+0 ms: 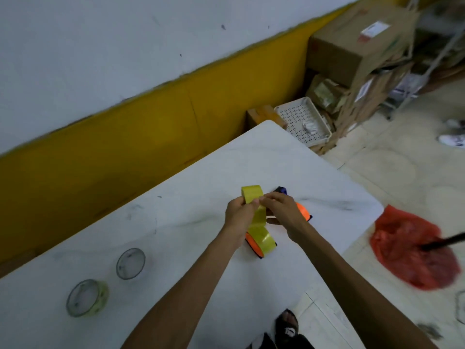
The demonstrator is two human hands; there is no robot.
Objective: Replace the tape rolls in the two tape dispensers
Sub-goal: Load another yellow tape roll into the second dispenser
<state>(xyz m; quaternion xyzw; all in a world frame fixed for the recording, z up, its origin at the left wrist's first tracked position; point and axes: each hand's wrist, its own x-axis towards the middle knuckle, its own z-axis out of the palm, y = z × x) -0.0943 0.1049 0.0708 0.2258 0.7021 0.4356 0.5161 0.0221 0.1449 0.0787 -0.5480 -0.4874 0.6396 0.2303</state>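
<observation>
A yellow tape roll [252, 193] is held up above the white table [176, 197], pinched between the curled fingers of the left hand [239, 214] and the right hand [281, 207], its strip hanging down between the wrists. Just below the left wrist an orange dispenser [254, 245] carrying yellow tape lies on the table, while a second orange dispenser [303, 210] is mostly hidden behind the right hand. Well off to the left hand's side lie two nearly spent rolls [130, 263] [86, 297], and a red bag [412, 248] sits on the floor beyond the right forearm, all blurred.
</observation>
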